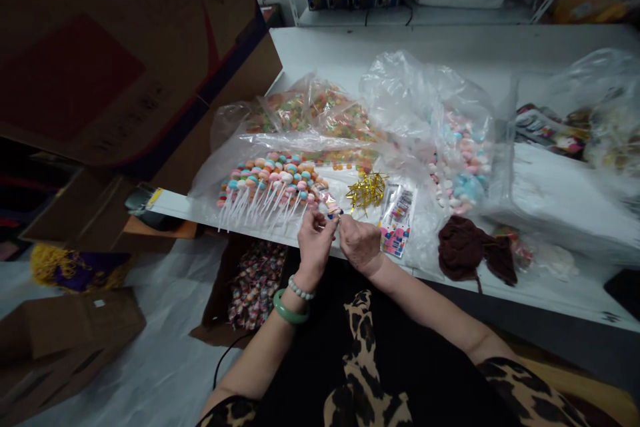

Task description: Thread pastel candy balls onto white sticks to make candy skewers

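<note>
My left hand (314,240) and my right hand (359,242) meet at the table's front edge, fingers pinched together. Between them is a small printed candy wrapper bag (332,206) with pastel candy inside; its lower end is at my fingertips. Whether a tie is in my right fingers is hidden. Left of my hands lies a pile of candy skewers (273,180) with pastel balls on white sticks. Just beyond my right hand are gold twist ties (367,190). Beside it rests a stack of flat printed wrapper bags (398,220).
A large plastic bag of gummy candies (320,110) lies behind. Another bag holds pastel candies (465,154). A dark brown cloth (463,250) and a clear plastic bin (565,194) are at right. Below the table, an open box holds wrapped candies (257,284). A big carton (125,47) stands left.
</note>
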`<state>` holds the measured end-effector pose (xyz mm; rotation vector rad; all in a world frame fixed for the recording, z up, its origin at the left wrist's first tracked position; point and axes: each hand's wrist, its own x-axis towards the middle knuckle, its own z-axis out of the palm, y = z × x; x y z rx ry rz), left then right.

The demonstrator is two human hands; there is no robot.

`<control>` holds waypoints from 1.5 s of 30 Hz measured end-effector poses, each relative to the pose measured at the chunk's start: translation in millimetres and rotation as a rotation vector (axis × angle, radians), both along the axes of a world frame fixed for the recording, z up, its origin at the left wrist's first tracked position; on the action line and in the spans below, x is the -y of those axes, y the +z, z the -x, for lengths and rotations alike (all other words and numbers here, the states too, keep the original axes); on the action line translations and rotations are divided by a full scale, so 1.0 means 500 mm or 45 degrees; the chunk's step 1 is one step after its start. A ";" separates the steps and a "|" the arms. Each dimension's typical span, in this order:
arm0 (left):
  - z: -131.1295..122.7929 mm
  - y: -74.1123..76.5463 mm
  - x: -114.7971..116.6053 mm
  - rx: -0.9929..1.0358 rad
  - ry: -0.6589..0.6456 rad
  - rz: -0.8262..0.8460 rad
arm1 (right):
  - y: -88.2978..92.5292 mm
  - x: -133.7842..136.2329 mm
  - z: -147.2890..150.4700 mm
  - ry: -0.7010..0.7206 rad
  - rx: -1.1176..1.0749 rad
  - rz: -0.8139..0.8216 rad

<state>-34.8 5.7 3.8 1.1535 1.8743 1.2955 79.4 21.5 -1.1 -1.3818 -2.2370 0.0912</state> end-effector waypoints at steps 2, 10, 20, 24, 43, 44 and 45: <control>0.000 -0.007 0.001 -0.020 -0.026 0.036 | 0.001 0.002 0.002 0.021 -0.002 0.001; -0.015 -0.016 0.001 0.310 0.083 -0.079 | -0.011 0.004 0.010 -0.010 -0.009 -0.208; -0.028 -0.036 -0.011 0.325 0.194 -0.141 | -0.012 0.007 0.012 0.055 -0.034 -0.403; -0.007 -0.059 -0.007 -0.512 0.215 -0.271 | -0.008 0.004 0.020 0.022 -0.101 -0.328; -0.010 0.000 -0.011 -0.538 -0.276 -0.321 | -0.029 -0.017 0.009 -0.025 -0.299 0.241; -0.016 0.001 -0.008 -0.346 -0.337 -0.292 | -0.029 -0.023 0.005 -0.069 -0.398 0.342; -0.022 0.001 -0.004 -0.150 -0.379 -0.251 | -0.028 -0.028 0.000 -0.109 -0.520 0.441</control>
